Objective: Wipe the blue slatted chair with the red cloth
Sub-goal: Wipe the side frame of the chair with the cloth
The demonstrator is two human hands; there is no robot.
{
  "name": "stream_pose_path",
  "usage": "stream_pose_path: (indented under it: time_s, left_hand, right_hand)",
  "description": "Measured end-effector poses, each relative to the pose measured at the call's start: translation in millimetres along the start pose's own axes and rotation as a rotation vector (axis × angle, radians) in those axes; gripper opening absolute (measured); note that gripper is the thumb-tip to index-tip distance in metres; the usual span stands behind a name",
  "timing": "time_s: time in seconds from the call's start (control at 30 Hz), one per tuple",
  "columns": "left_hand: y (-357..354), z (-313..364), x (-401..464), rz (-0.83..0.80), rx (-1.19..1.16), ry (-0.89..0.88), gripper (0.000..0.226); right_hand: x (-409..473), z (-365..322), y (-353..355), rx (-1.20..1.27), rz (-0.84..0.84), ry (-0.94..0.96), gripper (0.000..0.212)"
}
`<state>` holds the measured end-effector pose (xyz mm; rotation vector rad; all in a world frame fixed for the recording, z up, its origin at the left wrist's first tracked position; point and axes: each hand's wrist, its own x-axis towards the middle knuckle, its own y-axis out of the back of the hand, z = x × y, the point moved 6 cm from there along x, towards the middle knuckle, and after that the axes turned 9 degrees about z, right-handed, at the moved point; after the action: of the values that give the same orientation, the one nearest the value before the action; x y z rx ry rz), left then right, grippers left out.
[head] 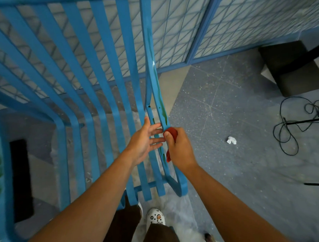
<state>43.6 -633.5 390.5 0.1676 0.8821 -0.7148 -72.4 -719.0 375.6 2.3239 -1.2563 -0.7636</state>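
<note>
Grey speckled floor tiles [226, 104] are spreading out under both hands, with a blue lattice fence [242, 18] standing beyond them. The right hand [179, 149] is gripping a crumpled red cloth [171, 134] and pressing it against the outermost rail of the blue slatted metal chair [92, 72], where a greenish streak [158, 95] is running up ahead of it. The left hand [143, 143] is lying spread, fingers touching the neighbouring slat just beside the cloth. A crumpled white paper scrap [231, 140] and tangled black cables [296, 123] are lying off to the right.
</note>
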Motion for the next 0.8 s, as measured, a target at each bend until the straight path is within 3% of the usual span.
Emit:
stream_pose_path:
  time_s: [0.5,0.67,0.8]
  left_hand:
    - [4.6,24.2,15.4,-0.038,0.004,0.054,0.069]
    - [6.0,21.5,21.3,-0.062,0.003,0.07,0.071]
    - [5.6,19.5,27.0,-0.052,-0.007,0.071,0.069]
  right_hand:
    - [-61.8,34.4,22.4,-0.121,-0.01,-0.085,0.034]
    - [-57.2,30.5,24.1,-0.134,-0.023,-0.097,0.044]
    - [-40.8,23.4,19.1,-0.096,-0.037,-0.116,0.033]
